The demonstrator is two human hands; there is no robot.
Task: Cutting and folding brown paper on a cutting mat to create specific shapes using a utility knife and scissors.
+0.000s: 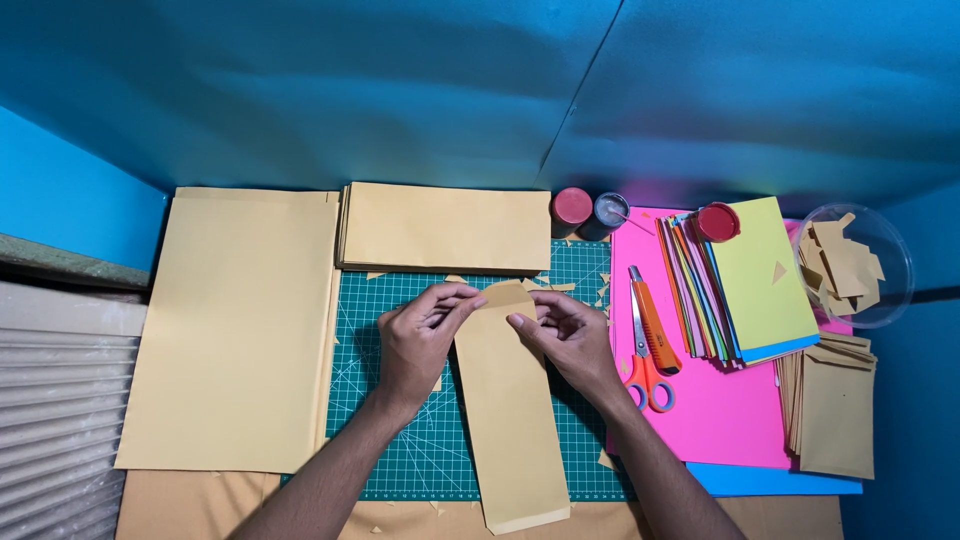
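No labels, signs or screens show; the only packaging is two small round pots (590,210) with one red lid on, at the mat's far edge, and a clear round tub (880,290) of paper scraps at far right.

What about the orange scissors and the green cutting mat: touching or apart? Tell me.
Apart. The head view shows the orange scissors lying wholly on the pink sheet, right of the green cutting mat edge.

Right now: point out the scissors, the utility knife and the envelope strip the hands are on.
scissors (648,375), head view, on the orange handle loops.
utility knife (655,325), head view, on the middle of its orange body.
envelope strip (510,420), head view, on its bare middle below both hands.
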